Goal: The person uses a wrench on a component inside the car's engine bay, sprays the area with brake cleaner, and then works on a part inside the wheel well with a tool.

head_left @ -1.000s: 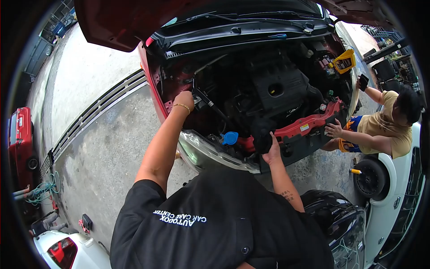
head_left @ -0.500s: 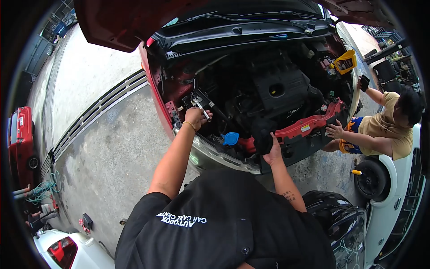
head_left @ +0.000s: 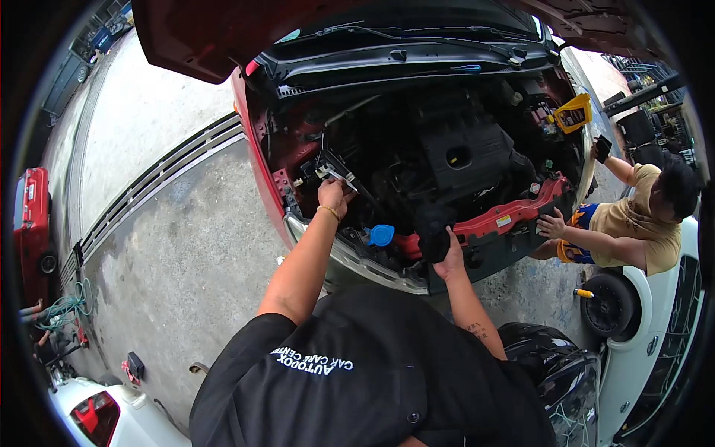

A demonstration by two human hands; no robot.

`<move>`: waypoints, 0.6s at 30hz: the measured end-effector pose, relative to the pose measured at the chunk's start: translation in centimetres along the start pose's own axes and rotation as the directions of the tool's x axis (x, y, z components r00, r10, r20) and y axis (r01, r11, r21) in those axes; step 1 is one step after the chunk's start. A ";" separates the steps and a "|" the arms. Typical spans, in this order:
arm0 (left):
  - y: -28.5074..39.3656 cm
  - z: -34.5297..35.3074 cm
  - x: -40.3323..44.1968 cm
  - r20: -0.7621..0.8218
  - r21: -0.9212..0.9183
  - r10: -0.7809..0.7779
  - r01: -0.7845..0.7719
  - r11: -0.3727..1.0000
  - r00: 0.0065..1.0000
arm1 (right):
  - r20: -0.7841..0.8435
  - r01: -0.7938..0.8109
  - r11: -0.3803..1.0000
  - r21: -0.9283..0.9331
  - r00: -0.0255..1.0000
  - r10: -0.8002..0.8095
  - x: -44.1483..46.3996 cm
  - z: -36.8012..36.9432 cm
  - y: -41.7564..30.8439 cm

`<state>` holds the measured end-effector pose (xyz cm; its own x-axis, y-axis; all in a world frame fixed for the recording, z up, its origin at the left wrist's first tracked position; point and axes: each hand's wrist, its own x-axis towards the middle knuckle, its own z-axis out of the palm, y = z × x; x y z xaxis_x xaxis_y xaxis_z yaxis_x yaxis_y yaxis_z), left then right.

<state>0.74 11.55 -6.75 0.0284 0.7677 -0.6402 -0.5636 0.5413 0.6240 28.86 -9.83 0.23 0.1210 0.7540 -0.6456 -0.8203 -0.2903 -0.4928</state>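
Observation:
My left hand (head_left: 335, 196), with a bracelet at the wrist, is closed around a shiny metal wrench (head_left: 340, 179) at the left side of the open engine bay. The wrench lies close to a black battery-like part and its cables. My right hand (head_left: 449, 257) grips a black cloth-like object (head_left: 434, 232) at the front edge of the bay, beside the red crossmember (head_left: 484, 222). Between my hands is a blue cap (head_left: 381, 235). The black engine cover (head_left: 469, 149) sits further back.
Another person (head_left: 640, 208) in a tan shirt stands at the right, one hand on the car's front. A yellow container (head_left: 573, 114) rests at the bay's right edge. The raised red hood (head_left: 201, 37) hangs above. A loose wheel (head_left: 609, 305) is at the lower right.
My left hand came back from deeper in the bay with the wrench, then shifted slightly right and forward. My right hand stays on the black object. The view has tilted slightly.

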 end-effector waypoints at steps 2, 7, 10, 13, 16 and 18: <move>-0.2 0.2 0.1 -0.004 -0.001 0.010 -0.010 1.000 1.000 | 0.011 0.005 1.000 0.001 1.000 -0.005 0.0 0.1 0.0; -1.8 2.0 1.6 -0.063 -0.220 0.096 -0.108 0.970 0.993 | 0.000 0.005 1.000 0.012 1.000 -0.005 -0.1 0.5 0.0; -2.2 2.5 1.9 -0.081 -0.326 0.102 -0.123 0.937 0.991 | 0.022 -0.014 1.000 0.007 1.000 0.014 0.0 0.2 -0.2; -2.1 2.8 1.9 -0.141 -0.361 0.089 -0.135 0.923 0.986 | -0.011 -0.015 1.000 0.002 1.000 0.015 0.1 0.2 -0.1; -2.3 2.5 1.9 -0.147 -0.424 0.052 -0.110 0.899 0.988 | -0.005 -0.029 0.999 0.018 1.000 0.029 0.0 0.1 -0.1; -2.4 2.0 2.4 -0.102 -0.417 0.063 -0.100 0.903 0.993 | -0.045 -0.016 1.000 -0.007 0.999 0.016 -0.2 0.5 -0.1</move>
<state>3.83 12.82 -8.87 -0.0912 0.7611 -0.6421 -0.8565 0.2691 0.4405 28.65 -9.62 0.75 0.1328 0.7219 -0.6791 -0.8184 -0.3067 -0.4860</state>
